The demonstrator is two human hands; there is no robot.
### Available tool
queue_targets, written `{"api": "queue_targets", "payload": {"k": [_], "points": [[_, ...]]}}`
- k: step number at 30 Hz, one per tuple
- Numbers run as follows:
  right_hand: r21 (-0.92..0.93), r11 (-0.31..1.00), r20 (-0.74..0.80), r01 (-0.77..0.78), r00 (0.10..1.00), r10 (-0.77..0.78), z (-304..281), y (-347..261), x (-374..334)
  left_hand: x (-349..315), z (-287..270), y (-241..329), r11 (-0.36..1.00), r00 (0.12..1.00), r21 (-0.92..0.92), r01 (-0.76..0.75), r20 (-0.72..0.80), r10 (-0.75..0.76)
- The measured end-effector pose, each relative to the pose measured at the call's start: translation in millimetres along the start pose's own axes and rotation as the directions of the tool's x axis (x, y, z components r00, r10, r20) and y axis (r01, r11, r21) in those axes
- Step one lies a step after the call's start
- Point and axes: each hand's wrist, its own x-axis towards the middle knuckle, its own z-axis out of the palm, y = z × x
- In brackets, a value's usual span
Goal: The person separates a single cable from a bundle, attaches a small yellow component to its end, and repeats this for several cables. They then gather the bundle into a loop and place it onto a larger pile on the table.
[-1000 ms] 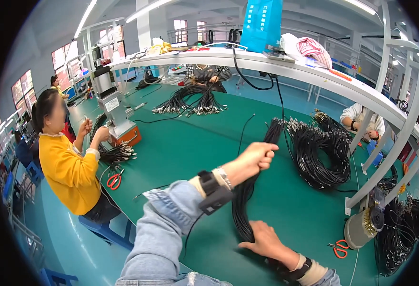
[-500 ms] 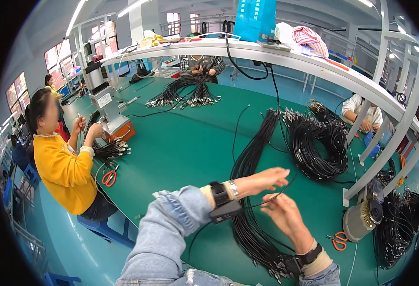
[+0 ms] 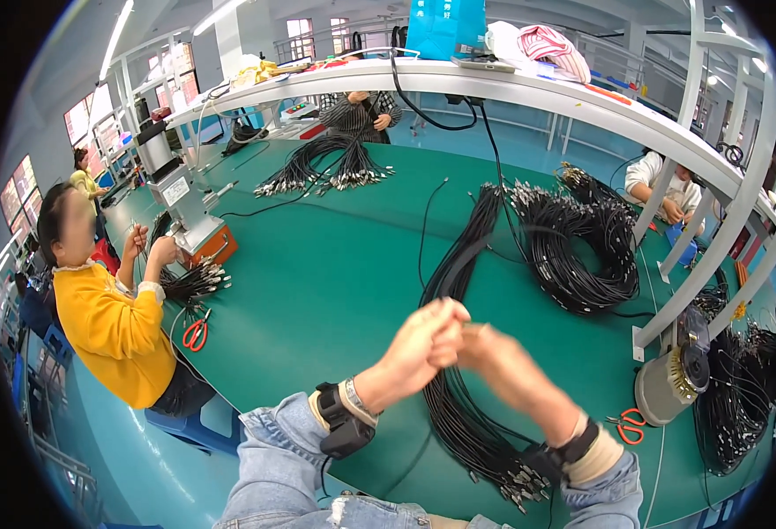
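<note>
My left hand [image 3: 425, 346] is closed with its fingers bunched, meeting my right hand [image 3: 504, 363] above the green table. A thin black cable appears pinched in the left hand; dark motion smears show above and below the hands. The right hand is blurred, its fingertips partly behind the left, so its grip is unclear. Beneath both hands lies a long bundle of black cables [image 3: 458, 414] with metal-tipped ends toward me. One loose black cable [image 3: 424, 231] lies just left of the bundle's far end.
To the right are a coiled cable bundle [image 3: 582, 273], red-handled scissors [image 3: 628, 427], a grey cylindrical motor [image 3: 666, 401] and a white shelf frame [image 3: 704, 278]. At left, a person in yellow [image 3: 110, 322] works by a bench press [image 3: 181, 194]. Another cable bundle [image 3: 326, 166] lies at the far side.
My hands have come together, the left closing from a spread pose and the right moving left and up. The cable that stretched between them is now blurred. The view has shifted slightly.
</note>
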Motion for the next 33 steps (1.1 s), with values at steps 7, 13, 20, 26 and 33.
{"api": "queue_targets", "payload": {"k": [7, 13, 20, 26, 33], "points": [[-0.038, 0.948, 0.152, -0.316, 0.936, 0.318, 8, 30, -63, 17, -55, 25, 0.838, 0.887, -0.317, -0.445, -0.288, 0.362], [-0.198, 0.893, -0.161, -0.404, 0.912, 0.376, -49, 15, -104, 11, -137, -1, 0.81, 0.853, -0.337, -0.479, -0.396, 0.34], [-0.118, 0.962, -0.461, -0.246, 0.872, 0.166, -77, 30, -140, -4, -151, -71, 0.936, 0.811, -0.215, -0.279, -0.575, 0.11], [-0.018, 0.993, -0.52, -0.115, 0.849, 0.089, -74, 33, -153, -45, -123, -58, 0.981, 0.828, 0.094, 0.168, -0.553, -0.089], [-0.115, 0.991, -0.474, -0.071, 0.88, 0.008, -75, 41, -159, -36, -51, -70, 0.381, 0.975, 0.913, 0.149, -0.199, 0.096]]}}
